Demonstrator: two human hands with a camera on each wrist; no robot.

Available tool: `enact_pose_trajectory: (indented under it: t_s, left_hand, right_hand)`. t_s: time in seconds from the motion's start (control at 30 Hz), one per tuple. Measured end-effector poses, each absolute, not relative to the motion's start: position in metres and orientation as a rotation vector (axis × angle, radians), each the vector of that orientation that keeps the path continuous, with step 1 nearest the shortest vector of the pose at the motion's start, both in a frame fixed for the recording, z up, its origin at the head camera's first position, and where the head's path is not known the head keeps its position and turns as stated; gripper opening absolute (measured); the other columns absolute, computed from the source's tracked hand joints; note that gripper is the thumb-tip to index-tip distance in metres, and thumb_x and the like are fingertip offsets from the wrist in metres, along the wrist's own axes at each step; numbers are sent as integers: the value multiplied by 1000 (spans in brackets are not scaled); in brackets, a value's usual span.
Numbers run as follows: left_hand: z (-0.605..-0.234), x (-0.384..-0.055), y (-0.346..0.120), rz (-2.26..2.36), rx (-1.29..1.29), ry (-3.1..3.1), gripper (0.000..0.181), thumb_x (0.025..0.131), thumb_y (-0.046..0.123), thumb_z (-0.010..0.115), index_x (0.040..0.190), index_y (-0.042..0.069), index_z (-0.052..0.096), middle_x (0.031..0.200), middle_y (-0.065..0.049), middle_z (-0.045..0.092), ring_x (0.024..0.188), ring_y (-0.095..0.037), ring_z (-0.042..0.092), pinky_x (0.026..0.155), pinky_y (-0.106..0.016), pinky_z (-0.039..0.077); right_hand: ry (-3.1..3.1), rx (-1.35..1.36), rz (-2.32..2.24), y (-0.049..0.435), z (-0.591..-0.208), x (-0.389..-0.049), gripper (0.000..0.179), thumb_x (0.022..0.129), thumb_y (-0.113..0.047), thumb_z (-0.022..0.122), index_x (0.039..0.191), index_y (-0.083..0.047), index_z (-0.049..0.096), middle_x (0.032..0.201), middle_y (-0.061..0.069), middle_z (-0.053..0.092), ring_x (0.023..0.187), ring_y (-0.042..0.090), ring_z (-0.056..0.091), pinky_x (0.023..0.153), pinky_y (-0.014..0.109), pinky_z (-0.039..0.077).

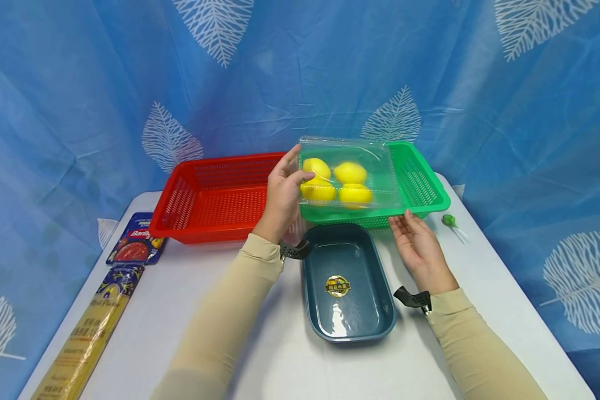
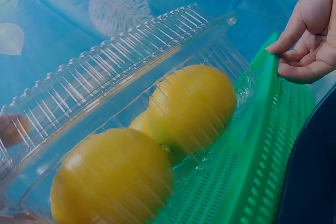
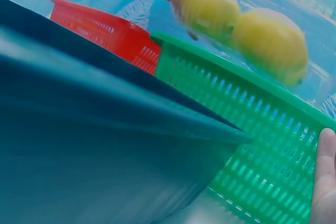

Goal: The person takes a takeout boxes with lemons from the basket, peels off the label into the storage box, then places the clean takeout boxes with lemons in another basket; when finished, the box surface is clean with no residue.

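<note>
My left hand (image 1: 282,191) grips a clear plastic clamshell box (image 1: 380,166) at its left end, fingers behind and thumb in front. Several yellow lemons (image 1: 350,173) show through its walls. The box is tilted and held above the green basket (image 1: 432,191). At the basket's front rim is my right hand (image 1: 417,247); its thumb and fingers pinch the rim, seen more closely in the left wrist view, where the hand (image 2: 315,35) is at the upper right. Part of the basket is hidden behind the box.
A red basket (image 1: 220,230) adjoins on the left. The dark blue dish (image 1: 350,311) stands between my forearms. A sauce pouch (image 1: 135,239) and a long pasta packet (image 1: 87,333) lie at the left edge. Near the right edge lies a small green-topped item (image 1: 450,220).
</note>
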State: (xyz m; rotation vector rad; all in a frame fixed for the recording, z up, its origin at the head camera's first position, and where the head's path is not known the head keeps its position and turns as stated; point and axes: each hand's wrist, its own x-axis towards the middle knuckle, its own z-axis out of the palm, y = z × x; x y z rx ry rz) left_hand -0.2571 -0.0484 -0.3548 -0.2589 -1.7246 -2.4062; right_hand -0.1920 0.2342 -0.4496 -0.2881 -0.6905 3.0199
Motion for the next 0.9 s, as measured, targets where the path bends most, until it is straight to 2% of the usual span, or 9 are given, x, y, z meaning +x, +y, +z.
enact_pose_trajectory:
  t_s: [0.27, 0.53, 0.67, 0.77, 0.9]
  left_hand:
    - [-360, -265, -32, -2413, -193, -1716, 63, 93, -10, 65, 152, 10, 58, 161, -7, 42, 150, -22, 36, 108, -38, 49]
    - [-363, -271, -23, -2398, -156, -1720, 64, 91, -10, 66, 151, 9, 58, 162, -6, 42, 150, -21, 35, 107, -36, 49]
    - [-368, -274, -18, -2401, -139, -1730, 64, 91, -10, 65, 152, 6, 56, 164, -6, 41, 151, -19, 34, 105, -36, 51]
    - [-371, -275, -15, -2395, -118, -1744, 65, 91, -9, 65, 153, 5, 55, 164, -4, 41, 151, -19, 33, 102, -39, 53]
    - [-373, -277, -8, -2365, -82, -1772, 64, 90, -7, 66, 152, 6, 56, 161, -2, 44, 149, -20, 34, 102, -49, 53]
  right_hand:
    - [-702, -291, 3024, 234, -450, -193, 6, 106, -3, 57, 109, 2, 55, 108, 12, 54, 101, 20, 59, 106, 30, 49]
    - [-671, -294, 3034, 235, -449, -192, 7, 105, -3, 59, 107, 3, 55, 109, 13, 55, 101, 21, 60, 107, 30, 48]
    - [-675, -313, 3030, 236, -450, -192, 8, 105, -3, 60, 107, 2, 55, 109, 13, 55, 101, 21, 60, 107, 31, 49]
    - [-688, -329, 3022, 236, -450, -192, 9, 104, -3, 61, 108, 2, 54, 109, 13, 54, 101, 21, 60, 106, 31, 49]
    - [-688, -340, 3019, 235, -450, -193, 11, 103, -3, 63, 107, 2, 54, 108, 13, 54, 100, 21, 60, 106, 31, 50]
